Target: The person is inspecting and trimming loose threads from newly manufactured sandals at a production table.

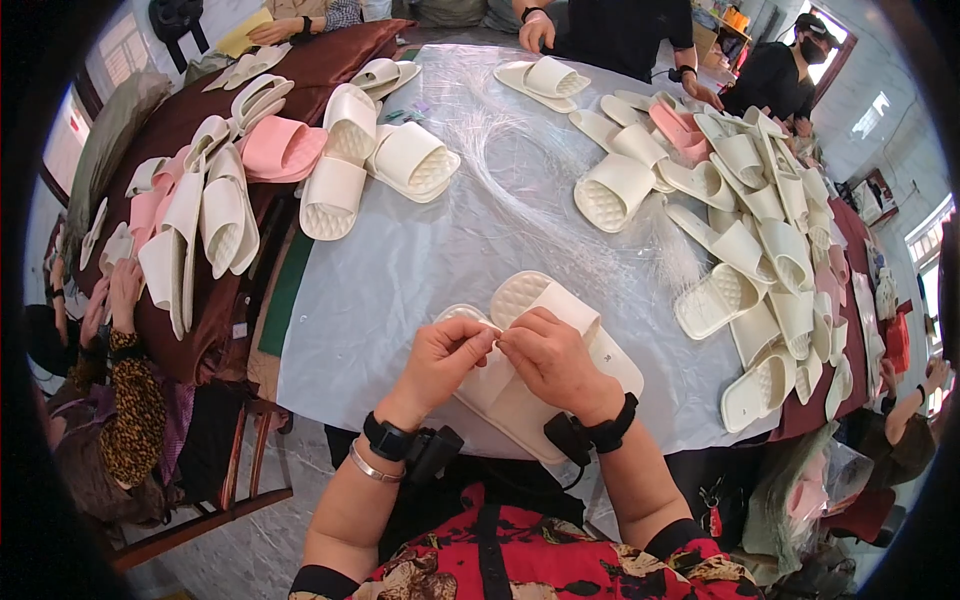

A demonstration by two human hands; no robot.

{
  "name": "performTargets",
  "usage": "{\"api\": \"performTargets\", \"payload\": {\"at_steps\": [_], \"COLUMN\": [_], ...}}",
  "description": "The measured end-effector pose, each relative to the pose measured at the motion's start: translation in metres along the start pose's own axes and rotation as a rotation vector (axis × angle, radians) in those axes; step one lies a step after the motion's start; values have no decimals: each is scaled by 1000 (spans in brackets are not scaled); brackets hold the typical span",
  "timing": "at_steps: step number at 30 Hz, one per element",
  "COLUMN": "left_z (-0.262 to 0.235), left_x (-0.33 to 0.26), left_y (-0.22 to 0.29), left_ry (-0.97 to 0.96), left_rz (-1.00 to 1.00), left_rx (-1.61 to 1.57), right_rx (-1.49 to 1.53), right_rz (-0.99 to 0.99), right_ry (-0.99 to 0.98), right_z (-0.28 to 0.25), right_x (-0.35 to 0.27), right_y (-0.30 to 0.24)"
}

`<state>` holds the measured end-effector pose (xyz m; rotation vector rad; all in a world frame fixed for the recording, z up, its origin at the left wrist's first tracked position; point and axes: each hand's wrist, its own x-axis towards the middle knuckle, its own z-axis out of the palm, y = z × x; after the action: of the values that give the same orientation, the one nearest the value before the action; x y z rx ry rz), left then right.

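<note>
My left hand and my right hand meet in front of me, both closed. Thumbs and fingertips pinch together at one spot, and whatever lies between them is too small to make out. Directly beneath them is a pair of cream slide slippers on the table. The right slipper shows its quilted insole and broad strap. Much of the left slipper is hidden behind my hands.
A pale plastic sheet covers the table. Loose clear plastic strands lie across its middle. Cream slippers are heaped at the right, a pink slipper among them. More slippers lie left. Co-workers' hands show around the tables.
</note>
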<state>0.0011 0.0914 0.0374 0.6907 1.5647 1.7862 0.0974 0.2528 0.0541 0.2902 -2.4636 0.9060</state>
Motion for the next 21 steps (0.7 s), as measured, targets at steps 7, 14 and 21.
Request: {"api": "performTargets", "payload": {"at_steps": [7,14,21], "left_z": [-2,-3,-4], "left_x": [-1,-1,-1], "left_y": [-1,0,0], "left_ry": [-4,-9,-3], "left_rz": [-6,-31,-22], "left_rx": [38,2,36], "right_rx": [-17,-15,-11], "right_rz": [8,-2,-3], "right_ry": [-16,-9,-22], "right_z": [-1,0,0], "right_x": [0,-1,0], "right_y": [0,0,-1]}}
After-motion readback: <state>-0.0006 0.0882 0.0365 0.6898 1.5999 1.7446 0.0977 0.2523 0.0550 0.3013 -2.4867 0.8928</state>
